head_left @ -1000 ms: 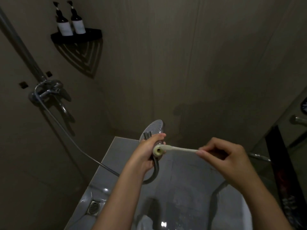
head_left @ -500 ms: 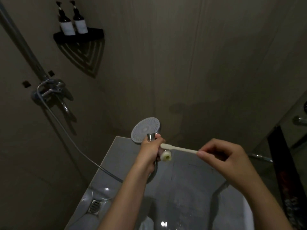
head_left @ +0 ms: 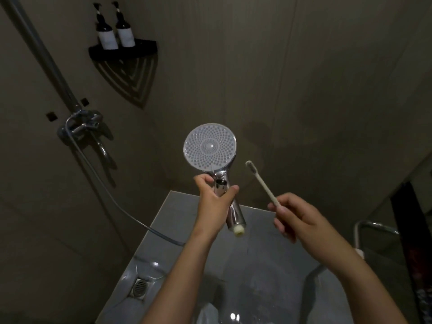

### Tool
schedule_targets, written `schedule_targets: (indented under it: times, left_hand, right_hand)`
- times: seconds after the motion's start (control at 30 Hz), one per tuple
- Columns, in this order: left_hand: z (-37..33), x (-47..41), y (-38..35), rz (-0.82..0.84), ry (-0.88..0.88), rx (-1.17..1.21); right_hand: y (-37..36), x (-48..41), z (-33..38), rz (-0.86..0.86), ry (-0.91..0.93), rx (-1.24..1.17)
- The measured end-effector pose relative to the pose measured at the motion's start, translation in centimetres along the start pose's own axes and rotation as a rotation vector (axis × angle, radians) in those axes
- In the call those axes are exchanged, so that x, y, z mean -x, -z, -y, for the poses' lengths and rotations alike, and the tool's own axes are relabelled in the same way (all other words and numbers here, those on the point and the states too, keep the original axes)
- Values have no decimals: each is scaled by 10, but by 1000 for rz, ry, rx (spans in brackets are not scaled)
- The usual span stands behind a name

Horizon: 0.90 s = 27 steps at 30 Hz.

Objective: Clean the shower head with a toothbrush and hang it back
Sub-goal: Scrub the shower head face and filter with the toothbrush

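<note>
Two dark bottles stand on a black corner shelf; a floor drain sits below the wall tap.

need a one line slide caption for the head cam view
Left hand holds shower head face-up; right hand raises toothbrush beside it.

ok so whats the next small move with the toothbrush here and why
Probably swing the white toothbrush in the right hand over to the round grey spray face of the chrome shower head. The left hand holds that face toward the camera, and the bristles sit beside it, not touching.
</note>
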<state>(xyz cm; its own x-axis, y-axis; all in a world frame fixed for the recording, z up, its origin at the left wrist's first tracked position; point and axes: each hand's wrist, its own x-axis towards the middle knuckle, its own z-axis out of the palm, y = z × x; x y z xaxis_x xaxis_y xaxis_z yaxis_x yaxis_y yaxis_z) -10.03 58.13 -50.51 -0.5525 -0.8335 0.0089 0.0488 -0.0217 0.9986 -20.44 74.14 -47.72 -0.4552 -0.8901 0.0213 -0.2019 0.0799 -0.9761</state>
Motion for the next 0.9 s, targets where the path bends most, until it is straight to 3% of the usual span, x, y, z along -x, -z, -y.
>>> schedule_targets:
  times: [0.3,0.57,0.77,0.9]
  left_hand:
    - [-7,4,-14,85,-58,92]
    - [-13,5,-29,56,-26,59]
    - [-7,9,-34,42,-35,63]
    - [-3,10,-39,47,-21,95]
  right_hand:
    - [-19,-6,6,-97,-74,-282]
    - [-22,-9,-2,-171,-106,-396]
    - [-36,-12,-11,-224,-163,-679]
    - [-41,-14,-16,-278,-221,-696]
